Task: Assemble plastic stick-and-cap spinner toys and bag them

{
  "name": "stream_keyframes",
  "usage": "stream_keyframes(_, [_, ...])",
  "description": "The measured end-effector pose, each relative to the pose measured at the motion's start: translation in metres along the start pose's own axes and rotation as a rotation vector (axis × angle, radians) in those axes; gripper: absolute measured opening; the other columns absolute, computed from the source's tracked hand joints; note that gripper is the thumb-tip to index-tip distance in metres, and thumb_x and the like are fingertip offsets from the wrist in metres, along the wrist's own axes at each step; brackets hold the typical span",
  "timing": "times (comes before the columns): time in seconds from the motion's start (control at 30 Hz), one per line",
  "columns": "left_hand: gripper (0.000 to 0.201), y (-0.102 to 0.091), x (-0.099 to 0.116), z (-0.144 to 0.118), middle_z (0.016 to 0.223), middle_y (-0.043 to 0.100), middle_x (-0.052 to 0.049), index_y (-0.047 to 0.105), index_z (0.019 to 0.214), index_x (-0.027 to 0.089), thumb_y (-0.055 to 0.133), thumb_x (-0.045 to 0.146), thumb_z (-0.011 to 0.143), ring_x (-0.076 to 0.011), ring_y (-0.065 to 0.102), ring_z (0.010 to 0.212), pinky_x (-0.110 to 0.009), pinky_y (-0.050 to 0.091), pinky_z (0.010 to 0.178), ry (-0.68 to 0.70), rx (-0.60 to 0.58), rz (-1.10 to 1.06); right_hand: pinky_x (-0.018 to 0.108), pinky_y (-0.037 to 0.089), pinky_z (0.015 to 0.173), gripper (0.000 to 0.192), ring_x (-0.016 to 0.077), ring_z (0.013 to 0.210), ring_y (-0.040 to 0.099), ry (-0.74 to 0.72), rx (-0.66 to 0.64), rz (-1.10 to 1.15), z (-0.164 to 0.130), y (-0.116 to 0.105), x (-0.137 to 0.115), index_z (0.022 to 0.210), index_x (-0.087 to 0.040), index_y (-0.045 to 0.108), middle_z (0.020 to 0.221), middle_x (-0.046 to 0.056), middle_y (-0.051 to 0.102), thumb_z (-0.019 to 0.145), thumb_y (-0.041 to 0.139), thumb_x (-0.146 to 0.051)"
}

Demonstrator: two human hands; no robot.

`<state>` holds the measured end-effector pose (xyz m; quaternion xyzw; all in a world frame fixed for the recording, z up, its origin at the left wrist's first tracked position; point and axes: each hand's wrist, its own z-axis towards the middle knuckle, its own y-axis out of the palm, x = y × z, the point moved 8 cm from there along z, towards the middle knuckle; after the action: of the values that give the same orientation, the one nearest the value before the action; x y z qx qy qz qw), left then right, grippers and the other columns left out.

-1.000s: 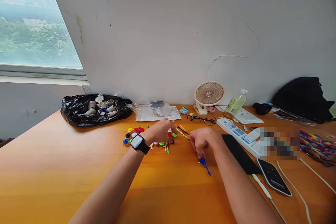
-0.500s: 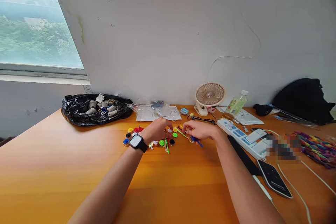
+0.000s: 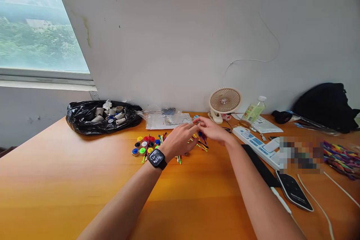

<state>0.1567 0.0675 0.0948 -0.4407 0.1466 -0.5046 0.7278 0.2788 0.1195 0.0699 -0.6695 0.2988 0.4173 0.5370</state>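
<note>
My left hand [image 3: 181, 138], a black smartwatch [image 3: 157, 158] on its wrist, reaches over the small coloured pieces with its fingers curled. Its fingertips meet those of my right hand [image 3: 211, 130], which is closed in a pinch. Something yellow shows between the left fingers, and a dark blue bit [image 3: 201, 135] below the right ones; what each hand grips is mostly hidden. Left of the hands lie small round plastic pieces, among them a blue one [image 3: 135, 152] and a green one [image 3: 142, 150]. Thin coloured plastic sticks, such as a red one [image 3: 147, 146], lie among them.
At the back left sits a black plastic bag [image 3: 81, 123] with grey tubes. Clear packaging [image 3: 157, 122] lies near the wall. A clip fan [image 3: 225, 101], a bottle [image 3: 253, 111], a power strip [image 3: 255, 144], a phone [image 3: 294, 190] and a black cap [image 3: 323, 107] stand or lie rightward.
My left hand has moved right and my right hand slightly up and left, so their fingers now meet. More round pieces and sticks show on the left.
</note>
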Motion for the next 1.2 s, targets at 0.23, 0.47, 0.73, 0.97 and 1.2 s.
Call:
stream_keyframes(0.23, [0.026, -0.009, -0.012, -0.001, 0.104, 0.071, -0.010, 0.060, 0.114, 0.020, 0.058, 0.012, 0.089, -0.0254, 0.068, 0.095, -0.034, 0.050, 0.082, -0.079, 0.051, -0.085, 0.032, 0.061, 0.080, 0.039, 0.0154, 0.079, 0.070, -0.019, -0.146, 0.278, -0.003, 0.010, -0.006, 0.115, -0.020, 0.059, 0.091, 0.000, 0.066, 0.080, 0.075, -0.021])
stream_keyframes(0.47, [0.019, -0.021, -0.010, -0.001, 0.100, 0.069, -0.008, 0.063, 0.101, 0.020, 0.058, 0.009, 0.086, -0.0202, 0.065, 0.083, -0.030, 0.048, 0.073, -0.076, 0.085, -0.161, 0.033, 0.059, 0.084, 0.048, 0.0163, 0.083, 0.069, -0.047, -0.192, 0.300, -0.008, 0.015, -0.016, 0.125, -0.020, 0.058, 0.092, 0.000, 0.068, 0.079, 0.072, -0.020])
stream_keyframes(0.73, [0.015, -0.033, -0.012, 0.000, 0.090, 0.066, -0.005, 0.064, 0.099, 0.020, 0.063, 0.014, 0.086, -0.0184, 0.062, 0.083, -0.029, 0.048, 0.078, -0.078, 0.153, -0.241, 0.028, 0.052, 0.072, 0.056, 0.0137, 0.071, 0.062, -0.132, -0.183, 0.275, -0.010, 0.012, -0.025, 0.131, -0.021, 0.055, 0.084, -0.001, 0.068, 0.078, 0.070, -0.021])
stream_keyframes(0.97, [0.006, -0.032, -0.019, 0.002, 0.082, 0.065, -0.002, 0.060, 0.088, 0.019, 0.063, 0.015, 0.086, -0.0154, 0.061, 0.076, -0.026, 0.047, 0.072, -0.110, 0.173, -0.351, 0.022, 0.036, 0.057, 0.022, 0.0093, 0.062, 0.044, -0.189, -0.219, 0.170, -0.011, 0.023, -0.037, 0.102, -0.017, 0.066, 0.086, 0.000, 0.062, 0.086, 0.061, -0.031])
stream_keyframes(1.2, [0.008, -0.028, -0.018, 0.003, 0.077, 0.063, 0.000, 0.057, 0.083, 0.019, 0.062, 0.013, 0.084, -0.0137, 0.060, 0.073, -0.024, 0.047, 0.070, -0.128, 0.161, -0.385, 0.022, 0.035, 0.057, 0.019, 0.0104, 0.063, 0.043, -0.173, -0.203, 0.131, -0.011, 0.026, -0.029, 0.099, -0.020, 0.062, 0.082, -0.002, 0.054, 0.087, 0.059, -0.034])
